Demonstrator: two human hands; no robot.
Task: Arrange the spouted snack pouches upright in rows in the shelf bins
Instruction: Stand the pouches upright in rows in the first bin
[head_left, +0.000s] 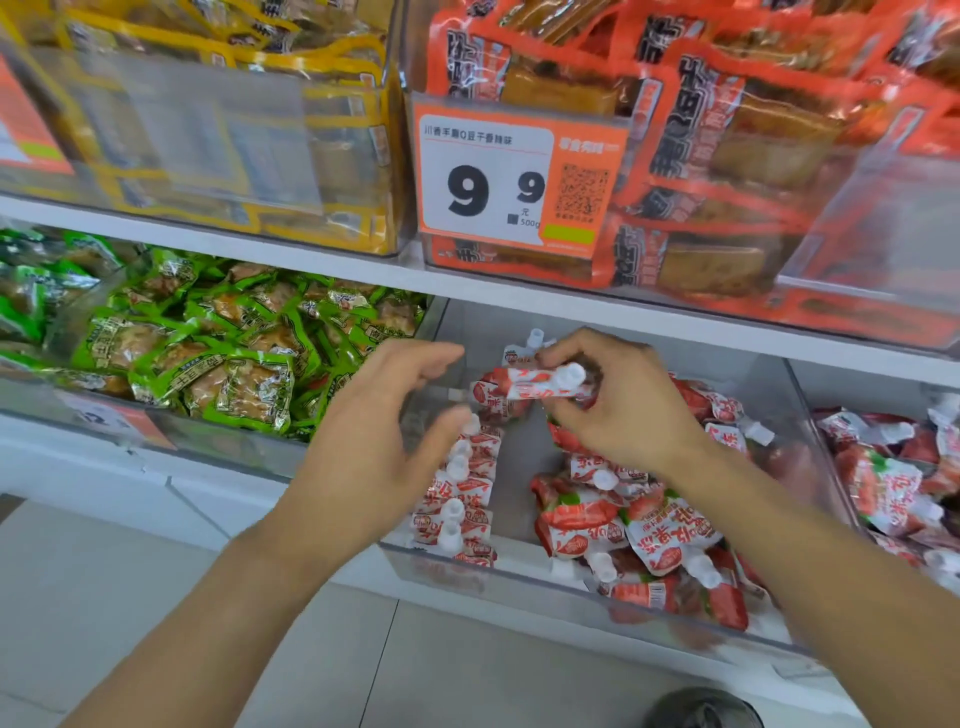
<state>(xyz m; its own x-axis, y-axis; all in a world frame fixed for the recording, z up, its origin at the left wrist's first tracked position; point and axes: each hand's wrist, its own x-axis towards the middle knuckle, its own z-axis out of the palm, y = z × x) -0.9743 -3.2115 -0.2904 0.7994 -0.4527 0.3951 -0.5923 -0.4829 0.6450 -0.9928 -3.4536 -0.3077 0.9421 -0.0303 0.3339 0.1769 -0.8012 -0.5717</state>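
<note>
A clear shelf bin (519, 577) holds red-and-white spouted pouches. A row of pouches (462, 493) stands upright along its left side, white caps up. A loose pile of pouches (639, 530) lies jumbled on the right side. My right hand (618, 405) grips a pouch (535, 382) by its body above the bin, with the white spout pointing right. My left hand (384, 431) hovers with fingers spread and loosely bent just left of the upright row, its thumb near the top caps, holding nothing.
A second bin (893, 467) to the right holds more jumbled spouted pouches. Green snack packs (234, 353) fill the bin on the left. The shelf above carries yellow packs (234, 119), orange packs (727, 156) and a price tag (514, 182). Tiled floor lies below.
</note>
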